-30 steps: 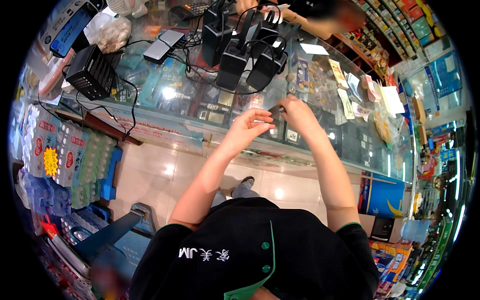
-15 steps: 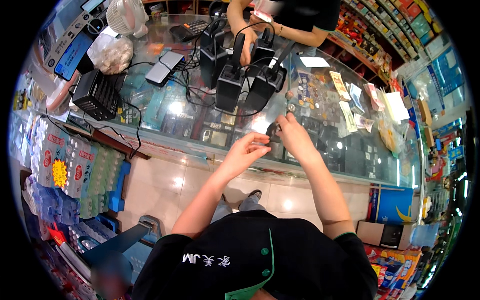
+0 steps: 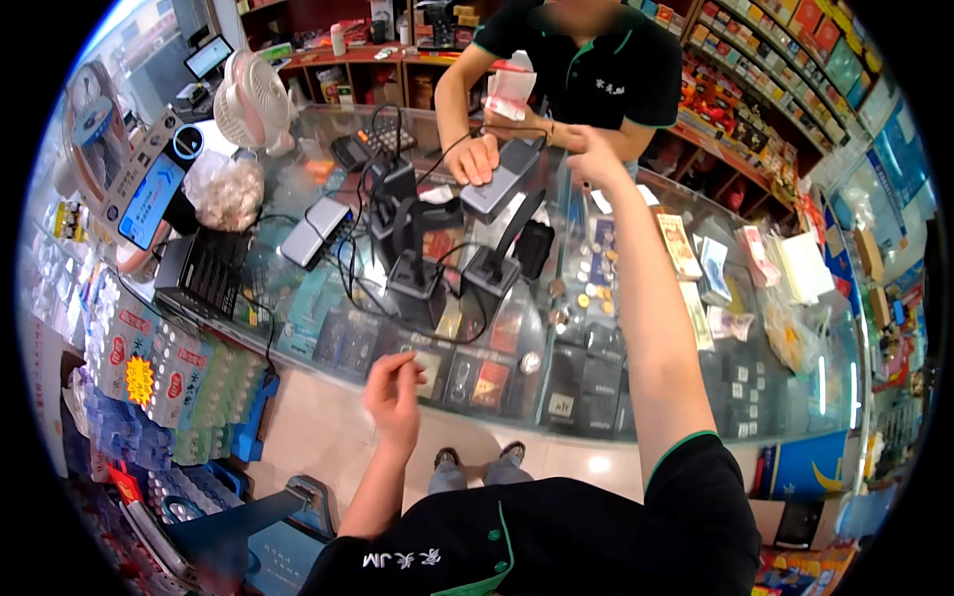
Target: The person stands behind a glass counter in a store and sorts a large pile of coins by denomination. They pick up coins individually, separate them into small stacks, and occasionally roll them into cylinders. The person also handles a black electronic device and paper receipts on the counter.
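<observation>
My right arm stretches across the glass counter [image 3: 447, 389]. My right hand [image 3: 594, 159] is beside a co-worker's forearm at the far side, index finger extended; a small dark spot beneath it is unclear. Loosely bent and apart, the fingers of my left hand [image 3: 394, 393] hover at the counter's near edge, with nothing visible in them. Between us stand black box-like devices [image 3: 415, 286] with upright parts and tangled black cables. The co-worker's one hand [image 3: 471, 159] rests on a grey rectangular device [image 3: 503, 179]; pinkish paper slips [image 3: 511, 85] are by the other.
Coins [image 3: 596, 258] and banknotes [image 3: 678, 246] lie on the right of the counter. To the left are a silver box [image 3: 316, 231], a black device [image 3: 199, 273], a phone [image 3: 151, 209] and a fan [image 3: 252, 99]. Bottle packs [image 3: 164, 372] stack at lower left.
My hands have parted: the right reached far across the counter, the left drew back. The small dark thing no longer shows between them. The co-worker's hand moved onto the grey device. The view tilted up.
</observation>
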Motion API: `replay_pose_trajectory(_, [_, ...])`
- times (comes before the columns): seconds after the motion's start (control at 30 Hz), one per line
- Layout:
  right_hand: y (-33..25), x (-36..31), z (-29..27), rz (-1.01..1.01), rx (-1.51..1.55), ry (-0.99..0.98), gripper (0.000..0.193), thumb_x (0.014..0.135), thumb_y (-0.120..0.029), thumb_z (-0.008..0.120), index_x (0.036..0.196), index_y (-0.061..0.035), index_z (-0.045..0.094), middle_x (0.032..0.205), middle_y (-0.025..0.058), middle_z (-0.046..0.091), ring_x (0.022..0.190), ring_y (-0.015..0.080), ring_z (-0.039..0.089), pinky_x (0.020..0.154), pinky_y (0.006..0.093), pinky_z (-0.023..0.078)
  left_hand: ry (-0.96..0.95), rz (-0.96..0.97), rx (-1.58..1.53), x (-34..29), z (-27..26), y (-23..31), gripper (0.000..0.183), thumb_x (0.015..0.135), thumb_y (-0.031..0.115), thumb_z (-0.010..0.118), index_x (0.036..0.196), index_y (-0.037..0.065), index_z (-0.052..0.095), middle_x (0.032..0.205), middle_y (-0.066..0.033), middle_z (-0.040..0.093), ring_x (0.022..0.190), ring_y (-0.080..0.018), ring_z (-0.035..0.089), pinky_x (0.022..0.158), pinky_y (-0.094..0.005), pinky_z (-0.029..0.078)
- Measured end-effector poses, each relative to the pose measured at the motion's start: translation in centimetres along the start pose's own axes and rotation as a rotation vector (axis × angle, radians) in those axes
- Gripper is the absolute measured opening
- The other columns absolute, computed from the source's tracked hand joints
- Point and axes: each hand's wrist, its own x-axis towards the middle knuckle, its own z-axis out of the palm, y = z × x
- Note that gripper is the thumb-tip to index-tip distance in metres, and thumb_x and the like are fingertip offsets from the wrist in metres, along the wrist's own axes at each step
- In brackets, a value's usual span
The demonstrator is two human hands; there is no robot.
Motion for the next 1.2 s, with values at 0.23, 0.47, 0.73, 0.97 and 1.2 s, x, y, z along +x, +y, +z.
replay_pose_trajectory(0.23, [5.2, 7.7, 3.8, -0.178, 0.239, -0.073, 0.042, 0.074, 0.002, 0.064, 0.114, -0.005, 0.052, 0.087, 0.0057, 0.059, 0.073, 0.0131, 0.056, 0.058, 0.0268, 0.045, -0.08, 0.531, 0.348, 11.7, 5.0, 12.2, 0.006, 0.09, -0.005, 0.052, 0.092, -0.005, 0.058, 0.082, -0.0085, 0.057, 0.072, -0.0129, 0.053, 0.066, -0.0244, 0.044])
replay_pose_trajectory(0.47, [2.7, 7.8, 1.6, -0.452, 0.163, -0.046, 0.03, 0.075, -0.003, 0.061, 0.104, -0.0027, 0.05, 0.081, 0.0111, 0.064, 0.075, 0.0232, 0.062, 0.066, 0.0331, 0.048, -0.656, 0.702, 1.192, 26.3, 17.2, 11.8, 0.037, 0.079, 0.032, 0.068, 0.103, 0.004, 0.064, 0.094, -0.0167, 0.063, 0.088, -0.0336, 0.063, 0.079, -0.0406, 0.05])
replay_pose_trajectory(0.73, [-3.9, 3.6, -2.4, -0.688, -0.46, 0.098, 0.016, 0.076, -0.01, 0.059, 0.092, -0.0095, 0.059, 0.089, 0.0106, 0.064, 0.087, 0.0319, 0.063, 0.071, 0.0419, 0.05, -1.111, 0.116, 1.504, 30.2, 21.5, 6.0, 0.058, 0.063, 0.043, 0.081, 0.098, -0.001, 0.065, 0.093, -0.0211, 0.067, 0.089, -0.0349, 0.065, 0.078, -0.04, 0.05])
replay_pose_trajectory(0.97, [-2.4, 3.0, -7.2, -0.497, -0.588, 0.266, 0.013, 0.082, -0.017, 0.062, 0.091, -0.0125, 0.071, 0.091, 0.0079, 0.063, 0.088, 0.0293, 0.063, 0.074, 0.038, 0.05, -1.32, -0.009, 1.333, 29.6, 19.5, 5.9, 0.06, 0.067, 0.038, 0.082, 0.108, -0.001, 0.062, 0.095, -0.0183, 0.068, 0.092, -0.0298, 0.066, 0.08, -0.0349, 0.049])
replay_pose_trajectory(1.2, [-5.9, 2.5, -5.9, -0.189, 0.346, 0.06, 0.018, 0.086, -0.003, 0.06, 0.103, -0.0038, 0.065, 0.105, 0.0094, 0.065, 0.077, 0.0124, 0.062, 0.065, 0.0256, 0.051, -1.239, -0.069, 1.428, 31.2, 18.1, 2.6, 0.07, 0.064, 0.044, 0.083, 0.116, 0.003, 0.061, 0.098, -0.0146, 0.067, 0.084, -0.0265, 0.065, 0.072, -0.0359, 0.052])
